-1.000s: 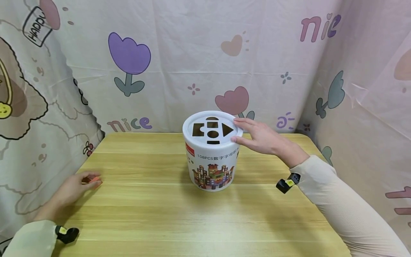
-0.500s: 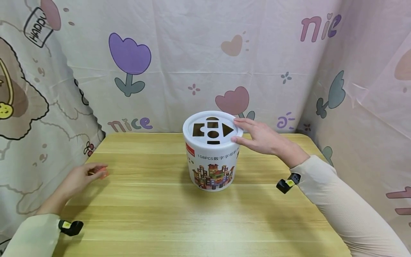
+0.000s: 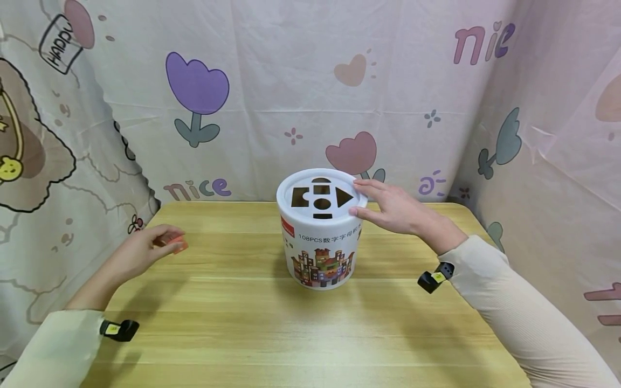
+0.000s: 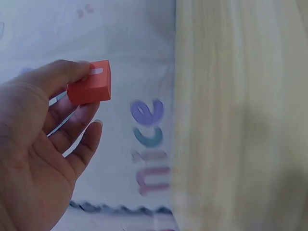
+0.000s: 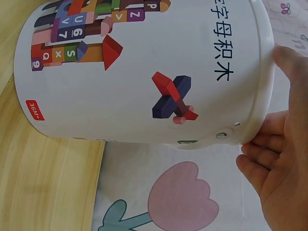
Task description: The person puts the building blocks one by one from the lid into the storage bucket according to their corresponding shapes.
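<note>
My left hand is raised over the left side of the table and pinches a small orange-red block between thumb and fingers. A white mark shows on one face of the block in the left wrist view. My right hand holds the lid rim of a white toy-block bucket, thumb on the near side and fingers curled at the far side. The bucket stands upright at the table's middle. Its white lid has several shaped holes, among them a triangle, a circle and rectangles.
The wooden table runs back to a printed cloth backdrop, with cloth at both sides too. Black cameras sit on the left wrist and the right wrist.
My left hand has risen and moved right and away from me, carrying the orange-red block towards the bucket. The right hand and the bucket have stayed in place.
</note>
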`<state>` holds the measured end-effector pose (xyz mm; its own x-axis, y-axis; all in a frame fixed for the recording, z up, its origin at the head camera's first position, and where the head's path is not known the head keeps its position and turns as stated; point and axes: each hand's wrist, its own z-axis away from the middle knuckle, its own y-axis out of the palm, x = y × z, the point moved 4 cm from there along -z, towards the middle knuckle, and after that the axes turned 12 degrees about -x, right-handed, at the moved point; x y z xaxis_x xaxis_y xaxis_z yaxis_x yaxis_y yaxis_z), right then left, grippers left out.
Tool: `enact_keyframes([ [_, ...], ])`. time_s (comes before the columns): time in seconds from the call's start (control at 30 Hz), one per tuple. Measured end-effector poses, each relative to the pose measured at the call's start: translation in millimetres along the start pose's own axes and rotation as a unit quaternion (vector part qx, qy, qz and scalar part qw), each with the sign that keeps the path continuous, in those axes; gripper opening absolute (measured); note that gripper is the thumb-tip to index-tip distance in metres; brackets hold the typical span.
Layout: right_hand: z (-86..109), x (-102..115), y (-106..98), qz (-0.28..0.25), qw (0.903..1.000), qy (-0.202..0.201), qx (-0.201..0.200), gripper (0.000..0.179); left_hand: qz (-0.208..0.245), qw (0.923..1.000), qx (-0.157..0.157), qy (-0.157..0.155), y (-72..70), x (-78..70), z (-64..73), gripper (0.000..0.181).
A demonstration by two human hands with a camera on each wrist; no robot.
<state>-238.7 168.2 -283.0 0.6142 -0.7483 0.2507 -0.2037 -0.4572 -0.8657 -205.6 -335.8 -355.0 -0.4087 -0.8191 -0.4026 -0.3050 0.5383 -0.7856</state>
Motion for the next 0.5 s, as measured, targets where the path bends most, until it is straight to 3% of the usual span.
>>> enact_keyframes([
  [0.37,0.4,1,0,-0.003,0.9999,-0.005,0.009,0.077,0.02,0.9984,-0.001,0.052,-7.2,-65.4,-32.2,0.025],
  [0.5,0.3,1,0,-0.002,0.9999,-0.003,0.012,0.078,0.023,0.9955,-0.009,0.092,-9.4,-88.5,-42.1,0.025],
])
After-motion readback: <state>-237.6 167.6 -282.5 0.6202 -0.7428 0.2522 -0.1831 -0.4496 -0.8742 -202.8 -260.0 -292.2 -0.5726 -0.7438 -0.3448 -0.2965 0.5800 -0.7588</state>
